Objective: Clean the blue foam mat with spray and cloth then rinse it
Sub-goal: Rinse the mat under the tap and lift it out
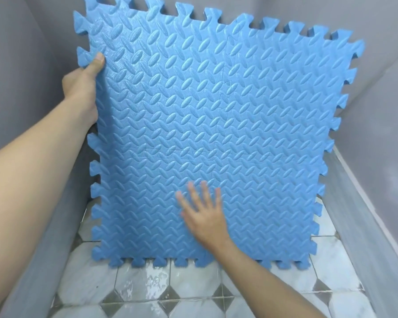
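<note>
The blue foam mat (216, 125) stands almost upright on the floor, its embossed face toward me and its puzzle-tooth edges all around. My left hand (83, 88) grips its left edge near the top, thumb on the front and fingers hidden behind. My right hand (203, 212) lies flat on the lower middle of the mat with fingers spread; the fingers look blurred. No spray bottle or cloth is in view.
A wet white and grey tiled floor (193, 288) lies under the mat's bottom edge. Grey walls close in on the left (16, 65) and right (381, 122), forming a narrow stall around the mat.
</note>
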`<state>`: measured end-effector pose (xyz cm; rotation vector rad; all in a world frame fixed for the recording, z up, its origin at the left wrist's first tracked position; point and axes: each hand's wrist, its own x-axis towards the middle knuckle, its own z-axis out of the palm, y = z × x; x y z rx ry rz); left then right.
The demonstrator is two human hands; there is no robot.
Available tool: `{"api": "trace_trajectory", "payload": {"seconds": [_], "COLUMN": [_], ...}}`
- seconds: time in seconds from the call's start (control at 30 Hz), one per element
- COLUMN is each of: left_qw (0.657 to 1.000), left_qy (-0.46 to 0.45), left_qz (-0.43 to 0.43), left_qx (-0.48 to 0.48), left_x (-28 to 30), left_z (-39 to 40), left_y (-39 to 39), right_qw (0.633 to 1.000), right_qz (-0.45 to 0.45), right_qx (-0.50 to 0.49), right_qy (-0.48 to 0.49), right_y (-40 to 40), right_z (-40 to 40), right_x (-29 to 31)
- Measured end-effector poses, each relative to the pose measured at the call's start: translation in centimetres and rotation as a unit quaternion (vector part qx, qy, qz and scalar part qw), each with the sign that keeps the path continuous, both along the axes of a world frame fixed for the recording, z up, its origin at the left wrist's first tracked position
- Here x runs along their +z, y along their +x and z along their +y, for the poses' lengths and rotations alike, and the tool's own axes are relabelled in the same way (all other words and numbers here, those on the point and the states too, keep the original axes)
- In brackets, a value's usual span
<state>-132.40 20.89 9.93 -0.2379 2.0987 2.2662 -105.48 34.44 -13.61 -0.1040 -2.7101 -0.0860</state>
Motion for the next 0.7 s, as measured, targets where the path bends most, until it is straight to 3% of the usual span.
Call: {"api": "trace_trajectory", "payload": {"seconds": [0.1, 0.27, 0.4, 0.53, 0.63, 0.7], "left_qw": [0.998, 0.99, 0.988, 0.987, 0.985, 0.982], "left_qy": [-0.037, -0.097, -0.11, -0.126, -0.146, -0.168], "left_qz": [0.046, 0.098, 0.103, 0.099, 0.086, 0.085], "left_qx": [0.022, 0.029, 0.027, 0.025, 0.029, 0.031], "left_x": [-0.3, -0.6, -1.1, -1.5, -1.5, -1.4], "left_z": [-0.2, -0.5, -0.6, -0.6, -0.5, -0.6], "left_y": [-0.3, -0.4, -0.7, -1.1, -1.1, -1.0], "right_qw": [0.984, 0.98, 0.991, 0.982, 0.95, 0.894], "right_qz": [-0.034, 0.049, 0.091, 0.089, 0.118, 0.167], "right_qx": [0.15, 0.15, 0.009, -0.164, -0.267, -0.353], "right_qy": [0.086, 0.122, 0.098, -0.011, -0.111, -0.218], "right_y": [-3.0, -11.6, -14.9, -11.6, -7.6, -5.0], "right_z": [-2.4, 2.7, 9.0, 17.2, 21.5, 23.5], "right_x": [0.8, 9.4, 17.6, 20.2, 19.3, 17.8]}}
